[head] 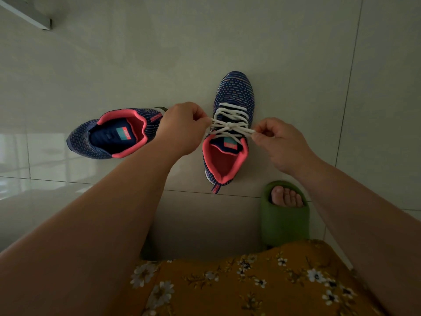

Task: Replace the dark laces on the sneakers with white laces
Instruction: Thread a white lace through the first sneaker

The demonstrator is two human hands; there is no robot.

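A flat white lace (230, 127) crosses the navy knit sneaker with coral lining (230, 131) on the pale tiled floor (114, 65). The left hand (180, 128) pinches one end left of the sneaker; the right hand (276, 142) pinches the other end to its right, a knot between them.

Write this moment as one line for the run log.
left hand: pinches white lace | right hand: pinches lace | right sneaker: laced, knot forming | left sneaker: unlaced

I see a floor of large, glossy, pale grey-green tiles (296, 53) with thin dark grout lines. The light is dim, with soft window glare reflecting off the tiles at left. A pale, straight-edged ledge (27, 14) crosses the upper left corner.
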